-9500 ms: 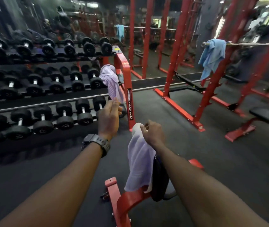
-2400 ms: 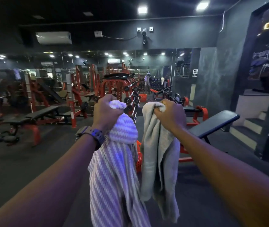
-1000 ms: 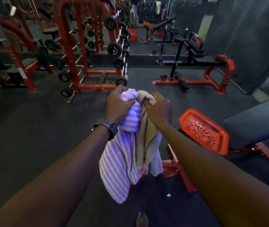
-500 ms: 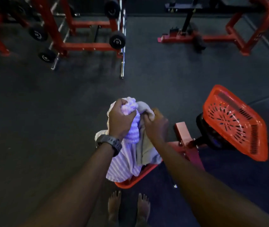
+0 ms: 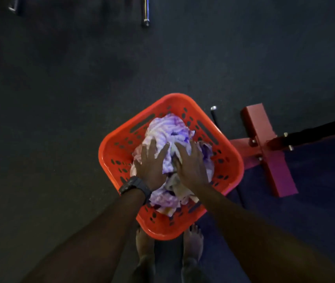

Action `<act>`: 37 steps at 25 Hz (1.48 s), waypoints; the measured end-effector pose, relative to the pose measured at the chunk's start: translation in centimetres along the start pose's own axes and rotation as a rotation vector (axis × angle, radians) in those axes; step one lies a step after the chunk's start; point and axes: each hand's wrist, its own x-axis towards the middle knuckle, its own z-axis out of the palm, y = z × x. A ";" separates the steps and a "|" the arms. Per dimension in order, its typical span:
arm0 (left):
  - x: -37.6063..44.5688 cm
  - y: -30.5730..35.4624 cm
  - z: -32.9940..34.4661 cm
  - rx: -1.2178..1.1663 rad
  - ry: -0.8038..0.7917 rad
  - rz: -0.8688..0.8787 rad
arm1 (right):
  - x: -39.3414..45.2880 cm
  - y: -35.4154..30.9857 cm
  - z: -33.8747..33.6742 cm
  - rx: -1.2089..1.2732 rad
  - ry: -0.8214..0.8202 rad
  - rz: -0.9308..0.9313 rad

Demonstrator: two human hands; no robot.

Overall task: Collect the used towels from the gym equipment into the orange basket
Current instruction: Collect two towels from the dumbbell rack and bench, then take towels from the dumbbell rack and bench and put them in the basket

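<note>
**A:** Grip: what are the two hands doing?

**B:** Both lie flat, fingers spread, nothing clasped. The left hand [image 5: 151,163], with a dark wristwatch [image 5: 135,187] on it, and the right hand [image 5: 191,166] press palm-down, side by side, on the heap of towels.

**A:** Which towels, and where?

**B:** A purple-and-white striped towel [image 5: 169,129] lies uppermost; a beige towel [image 5: 175,183] shows between and below the palms. Both sit inside the orange basket [image 5: 119,139], heaped to about rim level.

**A:** Where is the basket?

**B:** On the dark gym floor [image 5: 60,99], just ahead of the person's bare feet [image 5: 145,245]. The red bench frame [image 5: 264,148] stands just beside it, to the right.

**A:** How will the cloth handle?

**B:** Judged soft, light and limp; it yields under pressure and likely springs back a little. No fragility. To lift it, pinch a bunched fold near the top rather than a loose edge.

**A:** Stage of the task?

**B:** Probably packing down these two; whether other towels remain on equipment cannot be told here.
</note>
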 end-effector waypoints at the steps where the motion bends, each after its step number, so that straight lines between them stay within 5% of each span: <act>1: 1.3 -0.4 1.7 0.002 -0.039 -0.010 | 0.8 0.5 2.0 0.003 -0.026 -0.020; 8: 6.4 -3.1 9.4 0.089 -0.175 -0.007 | 4.1 4.8 10.2 -0.077 -0.189 -0.055; 12: 7.4 -3.0 4.4 -0.261 -0.247 0.036 | 4.5 3.1 5.9 -0.039 -0.093 -0.087; 19: 2.7 8.9 -24.1 -0.795 0.371 0.110 | 6.9 -7.9 -21.3 0.630 0.340 0.195; 22: -3.1 17.2 -40.5 -0.941 0.478 0.267 | 5.9 -14.7 -39.0 0.949 0.474 0.068; 28: -18.0 30.9 -62.2 -1.120 0.607 0.523 | -4.4 -22.4 -68.0 1.002 0.774 -0.158; 32: -25.4 35.8 -68.1 -1.146 0.662 0.682 | -12.4 -24.3 -76.5 0.952 0.941 -0.184; 37: -30.2 37.9 -68.9 -1.154 0.567 0.814 | -20.8 -25.2 -77.9 0.913 1.120 -0.149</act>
